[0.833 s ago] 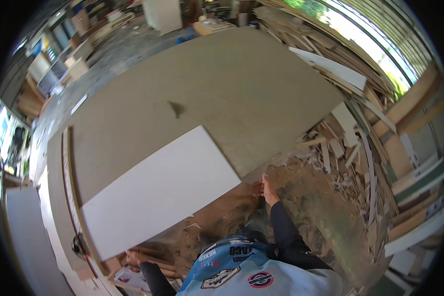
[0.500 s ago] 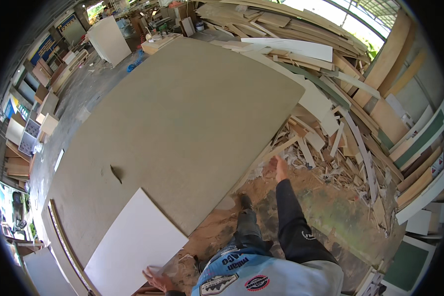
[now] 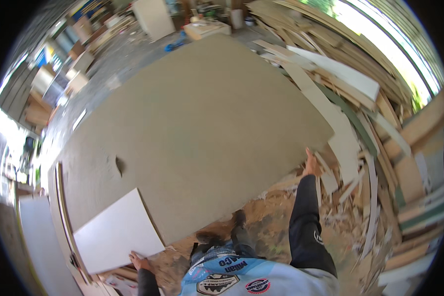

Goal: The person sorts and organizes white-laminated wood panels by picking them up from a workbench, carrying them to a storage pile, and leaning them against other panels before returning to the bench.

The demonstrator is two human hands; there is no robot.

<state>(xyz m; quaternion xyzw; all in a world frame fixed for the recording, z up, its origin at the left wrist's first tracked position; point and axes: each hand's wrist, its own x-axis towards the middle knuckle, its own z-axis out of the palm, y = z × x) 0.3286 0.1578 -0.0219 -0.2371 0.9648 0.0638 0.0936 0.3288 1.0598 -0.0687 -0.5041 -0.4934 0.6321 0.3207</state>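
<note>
A large grey-brown board (image 3: 197, 128) lies flat before me, with a small dark slit-like mark (image 3: 119, 166) on its left part. A smaller white panel (image 3: 121, 232) rests on its near left corner. My left hand (image 3: 142, 261) is closed on the near edge of this panel, fingers on its top face. On the right, my arm reaches forward, and my right hand (image 3: 312, 165) is at the big board's near right edge. One finger is stretched out, its tip at the edge; the other fingers are hard to make out.
Wood offcuts (image 3: 348, 185) and long strips are heaped at the right, with stacked planks (image 3: 325, 34) behind. A long narrow strip (image 3: 64, 212) runs along the left side. A white cabinet-like box (image 3: 153, 19) and a low wooden table (image 3: 207, 29) stand at the back.
My right hand has moved forward and right, from beside the board to its edge near the right corner. My left hand stays at the white panel's near edge. The view has shifted.
</note>
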